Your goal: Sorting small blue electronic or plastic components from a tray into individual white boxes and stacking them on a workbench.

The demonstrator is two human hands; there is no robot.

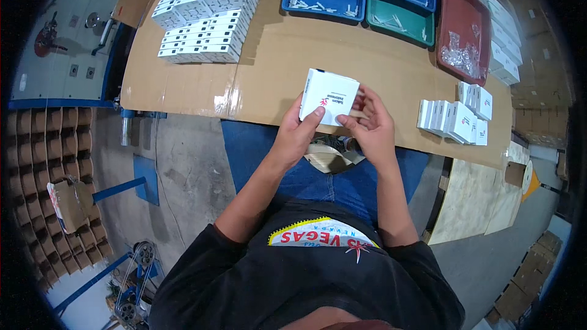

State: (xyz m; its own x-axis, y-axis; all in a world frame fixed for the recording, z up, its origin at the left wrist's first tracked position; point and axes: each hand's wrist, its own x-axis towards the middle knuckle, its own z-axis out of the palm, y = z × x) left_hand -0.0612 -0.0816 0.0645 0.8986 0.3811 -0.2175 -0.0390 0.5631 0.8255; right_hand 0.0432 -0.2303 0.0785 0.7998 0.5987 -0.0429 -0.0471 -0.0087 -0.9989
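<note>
A small square white box [331, 99] with a printed face is held over the front edge of the table, in front of my body. My left hand [296, 134] grips its left side, the thumb lying on the lower part of the face. On the other side my right hand [374, 127] has its thumb at the lower right corner, with its fingers curled behind the right edge. Both hands are closed about the box. Its underside and the fingertips beneath are hidden.
Stacked white boxes [204, 12] stand at the far left of the cardboard-covered table [269, 79]. Blue trays [324, 1], a green tray [400, 24] and red trays [449, 18] hold small parts along the back right. More small white boxes [460, 119] are grouped at the right.
</note>
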